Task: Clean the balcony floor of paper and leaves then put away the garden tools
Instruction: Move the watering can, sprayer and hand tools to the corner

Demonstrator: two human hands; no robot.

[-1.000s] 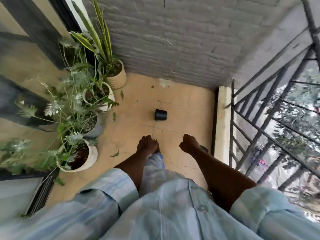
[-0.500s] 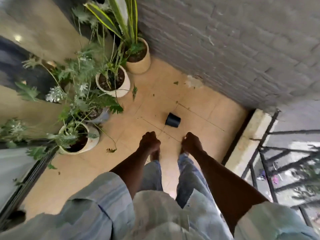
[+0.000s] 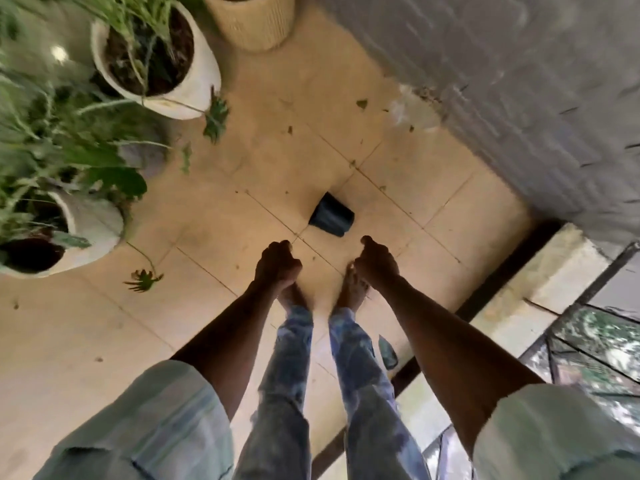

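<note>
I look straight down at the tan tiled balcony floor (image 3: 242, 209). My left hand (image 3: 277, 263) and my right hand (image 3: 375, 263) hang in front of me with fingers curled shut, and I see nothing in either. A small black plastic pot (image 3: 331, 215) lies on its side on the tiles just beyond my hands. Small leaf bits are scattered on the floor, among them a green leaf (image 3: 362, 103) near the wall and a fern-like leaf (image 3: 142, 279) at the left. A dark green leaf (image 3: 387, 351) lies by my right leg.
Potted plants stand at the left: a white pot (image 3: 194, 77), another white pot (image 3: 90, 233) and a woven tan pot (image 3: 254, 22). A grey brick wall (image 3: 519, 81) closes the far side. A low ledge (image 3: 547, 282) with a metal railing (image 3: 616, 258) runs along the right.
My view has tilted further down and moved closer to the floor, so my bare feet now show. Both hands stay curled in the same pose.
</note>
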